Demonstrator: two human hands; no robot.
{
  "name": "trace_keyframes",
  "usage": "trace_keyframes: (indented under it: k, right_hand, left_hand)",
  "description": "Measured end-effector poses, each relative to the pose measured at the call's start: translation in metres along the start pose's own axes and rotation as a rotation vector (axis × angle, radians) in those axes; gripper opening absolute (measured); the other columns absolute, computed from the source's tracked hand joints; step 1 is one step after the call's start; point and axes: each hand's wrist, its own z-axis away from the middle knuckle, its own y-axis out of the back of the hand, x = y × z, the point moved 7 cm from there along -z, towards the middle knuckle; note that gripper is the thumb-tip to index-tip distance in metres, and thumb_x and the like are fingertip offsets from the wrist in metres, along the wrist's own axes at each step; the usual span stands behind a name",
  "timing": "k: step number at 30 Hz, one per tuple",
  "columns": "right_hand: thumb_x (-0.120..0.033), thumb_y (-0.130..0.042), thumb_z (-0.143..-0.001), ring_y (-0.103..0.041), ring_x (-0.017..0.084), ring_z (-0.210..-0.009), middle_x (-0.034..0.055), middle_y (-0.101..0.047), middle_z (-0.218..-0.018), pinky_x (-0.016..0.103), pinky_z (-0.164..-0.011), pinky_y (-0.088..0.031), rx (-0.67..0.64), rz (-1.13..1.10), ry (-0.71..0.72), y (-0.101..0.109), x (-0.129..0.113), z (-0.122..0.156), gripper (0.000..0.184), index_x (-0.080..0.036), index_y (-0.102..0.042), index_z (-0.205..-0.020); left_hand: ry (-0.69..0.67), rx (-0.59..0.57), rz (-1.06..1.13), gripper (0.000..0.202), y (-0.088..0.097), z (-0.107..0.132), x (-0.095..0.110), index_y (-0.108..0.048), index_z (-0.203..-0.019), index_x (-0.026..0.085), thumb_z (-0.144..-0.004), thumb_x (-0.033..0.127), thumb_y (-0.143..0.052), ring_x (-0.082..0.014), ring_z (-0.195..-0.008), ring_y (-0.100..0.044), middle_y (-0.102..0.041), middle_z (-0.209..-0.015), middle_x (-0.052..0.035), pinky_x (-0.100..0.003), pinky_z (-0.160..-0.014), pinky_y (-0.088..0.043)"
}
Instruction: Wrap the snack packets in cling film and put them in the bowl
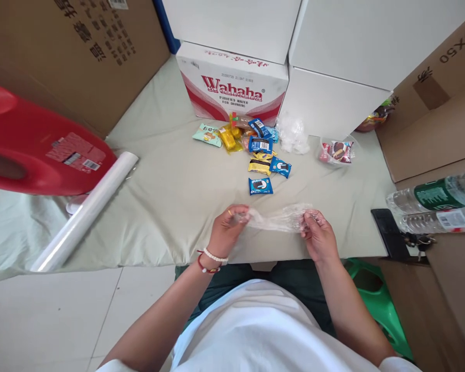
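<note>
A crumpled strip of clear plastic film (277, 218) is stretched between my two hands, just above the cloth near the front edge. My left hand (229, 226) pinches its left end, and my right hand (316, 232) grips the other end between thumb and fingers. Beyond the film lies a blue snack packet (261, 186). Behind that is a loose pile of wrapped snacks, among them a yellow packet (229, 138), a pale green packet (207, 135) and more blue packets (260, 144). A wad of crumpled clear plastic (293, 133) rests to the right of the pile.
A Wahaha carton (234, 88) stands behind the snacks. On the left are a roll of film (87, 212) and a red jug (42, 139). To the right sit a clear bowl (338, 159) with snack packets, plastic bottles (442, 195), a black phone (389, 233) and keys (420, 242).
</note>
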Motion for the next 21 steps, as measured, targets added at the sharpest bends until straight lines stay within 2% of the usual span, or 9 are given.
trace_keyframes:
  k: [2, 5, 8, 11, 13, 15, 16, 18, 21]
  right_hand:
    - [-0.048, -0.091, -0.070, -0.050, 0.010, -0.056, -0.0038, -0.061, -0.072, 0.022, -0.044, -0.036, 0.033, 0.015, 0.018, 0.008, -0.001, -0.004, 0.039, -0.023, -0.066, -0.085]
    - [-0.050, -0.089, -0.072, -0.049, 0.010, -0.057, -0.0042, -0.060, -0.072, 0.022, -0.047, -0.038, 0.040, 0.050, 0.079, 0.012, 0.000, -0.005, 0.038, -0.023, -0.065, -0.086]
    - [-0.052, -0.084, -0.077, -0.049, 0.011, -0.058, -0.0040, -0.059, -0.070, 0.024, -0.054, -0.042, 0.002, 0.146, 0.119, 0.015, 0.004, -0.003, 0.036, -0.023, -0.066, -0.089]
    - [-0.058, -0.078, -0.080, -0.053, 0.014, -0.062, -0.0016, -0.062, -0.074, 0.028, -0.057, -0.045, -0.006, 0.328, 0.108, 0.026, 0.009, 0.001, 0.042, -0.023, -0.066, -0.097]
    - [-0.061, -0.072, -0.083, -0.058, 0.018, -0.072, 0.0030, -0.067, -0.086, 0.032, -0.065, -0.050, 0.079, 0.528, 0.209, 0.036, -0.003, 0.006, 0.045, -0.021, -0.066, -0.104]
    - [-0.058, -0.065, -0.090, -0.062, 0.021, -0.086, 0.0075, -0.067, -0.101, 0.037, -0.077, -0.053, 0.171, 0.732, 0.409, 0.036, -0.025, 0.017, 0.041, -0.021, -0.066, -0.107]
    - [-0.055, -0.061, -0.094, -0.062, 0.022, -0.092, 0.0085, -0.067, -0.104, 0.038, -0.082, -0.053, 0.170, 0.810, 0.509, 0.029, -0.035, 0.023, 0.036, -0.021, -0.067, -0.106]
    - [-0.050, -0.055, -0.100, -0.062, 0.024, -0.098, 0.0093, -0.067, -0.106, 0.040, -0.087, -0.053, 0.039, 0.914, 0.636, 0.002, -0.043, 0.030, 0.031, -0.022, -0.067, -0.107]
    - [-0.054, -0.063, -0.095, -0.059, 0.029, -0.114, 0.0133, -0.068, -0.120, 0.045, -0.097, -0.051, -0.217, 1.023, 0.673, -0.047, -0.032, 0.028, 0.042, -0.022, -0.065, -0.123]
  left_hand:
    - [0.158, 0.113, 0.172, 0.035, 0.012, 0.000, -0.017, -0.069, -0.090, 0.022, -0.075, 0.050, -0.083, -0.0187, -0.092, -0.068, -0.074, -0.094, -0.0031, -0.035, -0.089, -0.055]
    - [0.316, 0.177, 0.420, 0.043, 0.016, 0.003, -0.033, -0.063, -0.091, 0.022, -0.068, 0.048, -0.089, -0.0153, -0.084, -0.069, -0.070, -0.087, 0.0021, -0.029, -0.074, -0.056]
    - [0.341, 0.185, 0.556, 0.044, 0.016, 0.001, -0.035, -0.058, -0.090, 0.022, -0.068, 0.042, -0.091, -0.0129, -0.083, -0.070, -0.068, -0.088, 0.0051, -0.031, -0.079, -0.060]
    - [0.333, 0.228, 0.620, 0.049, 0.017, -0.003, -0.036, -0.054, -0.090, 0.023, -0.064, 0.038, -0.093, -0.0113, -0.078, -0.068, -0.065, -0.083, 0.0072, -0.035, -0.083, -0.062]
    - [0.316, 0.283, 0.586, 0.051, 0.019, -0.005, -0.038, -0.054, -0.090, 0.023, -0.063, 0.040, -0.093, -0.0098, -0.072, -0.065, -0.064, -0.080, 0.0073, -0.030, -0.075, -0.061]
    - [0.292, 0.313, 0.496, 0.049, 0.019, -0.006, -0.039, -0.055, -0.092, 0.023, -0.067, 0.046, -0.090, -0.0088, -0.066, -0.062, -0.064, -0.077, 0.0066, -0.024, -0.065, -0.057]
    - [0.281, 0.311, 0.443, 0.047, 0.017, -0.006, -0.039, -0.055, -0.092, 0.023, -0.070, 0.049, -0.087, -0.0088, -0.065, -0.061, -0.063, -0.075, 0.0061, -0.022, -0.061, -0.054]
    - [0.256, 0.290, 0.339, 0.043, 0.012, -0.006, -0.037, -0.055, -0.093, 0.023, -0.075, 0.053, -0.081, -0.0092, -0.062, -0.060, -0.063, -0.073, 0.0055, -0.020, -0.056, -0.050]
    - [0.210, 0.251, 0.211, 0.038, 0.005, -0.005, -0.031, -0.055, -0.092, 0.023, -0.082, 0.054, -0.074, -0.0100, -0.057, -0.057, -0.062, -0.067, 0.0053, -0.020, -0.051, -0.046]
